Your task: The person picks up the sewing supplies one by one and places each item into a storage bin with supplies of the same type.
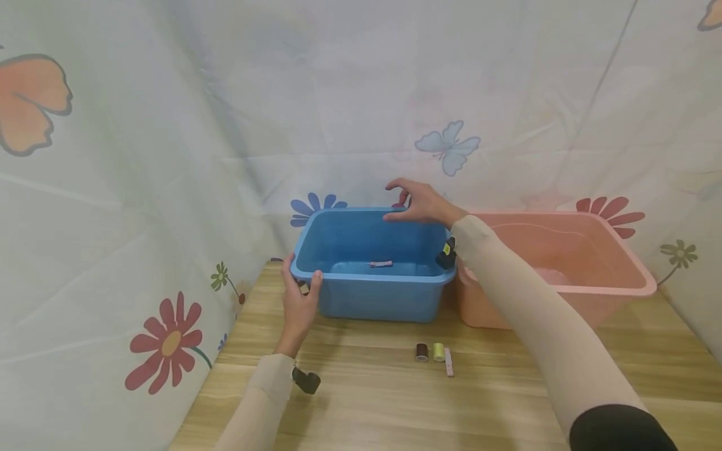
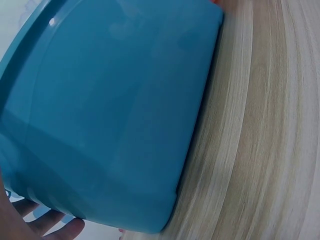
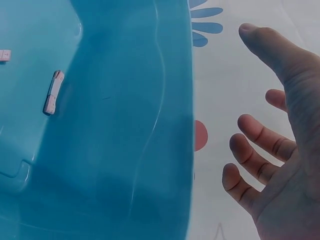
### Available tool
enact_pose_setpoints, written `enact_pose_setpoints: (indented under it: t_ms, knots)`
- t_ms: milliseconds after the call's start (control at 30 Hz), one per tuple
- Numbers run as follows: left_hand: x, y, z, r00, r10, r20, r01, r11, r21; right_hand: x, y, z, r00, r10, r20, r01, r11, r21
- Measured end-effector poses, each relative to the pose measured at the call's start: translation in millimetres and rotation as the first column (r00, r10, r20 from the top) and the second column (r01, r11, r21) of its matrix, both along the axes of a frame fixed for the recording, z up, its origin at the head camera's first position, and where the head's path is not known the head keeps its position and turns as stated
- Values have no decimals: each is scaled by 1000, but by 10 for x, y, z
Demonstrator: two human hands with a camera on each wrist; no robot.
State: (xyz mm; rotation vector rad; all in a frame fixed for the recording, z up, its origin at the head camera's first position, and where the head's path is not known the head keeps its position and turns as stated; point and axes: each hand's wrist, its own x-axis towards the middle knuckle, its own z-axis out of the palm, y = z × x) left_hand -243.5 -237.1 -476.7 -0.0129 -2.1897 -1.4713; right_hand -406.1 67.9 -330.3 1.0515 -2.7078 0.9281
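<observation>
My left hand (image 1: 301, 304) holds the blue plastic tub (image 1: 380, 297) at its front left corner, thumb on the front and fingers along the left side. In the left wrist view, the fingertips (image 2: 70, 230) show against the tub's wall. Over the tub's back right rim hovers my right hand (image 1: 423, 200), fingers spread and loosely bent, holding nothing. On the tub's floor lie two folded pink-and-white strips that look like tape measures; the right wrist view shows one strip (image 3: 54, 92) whole and another strip (image 3: 5, 55) cut off by the frame edge.
A pink tub (image 1: 598, 291) stands right beside the blue one. In front of them on the wooden table (image 1: 361, 388) are a dark brown thread spool (image 1: 422, 352), a yellow thread spool (image 1: 439, 352) and a pink-and-white strip (image 1: 449, 362). A printed curtain (image 1: 350, 94) hangs behind.
</observation>
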Motion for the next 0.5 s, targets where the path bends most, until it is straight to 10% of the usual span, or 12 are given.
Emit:
enact_pose_setpoints:
  t_ms: [500]
  knots:
    - [-2,11,6,1000,2,17,-2,1000,2,43,91,95,1000,-5,-9,5,1000,11]
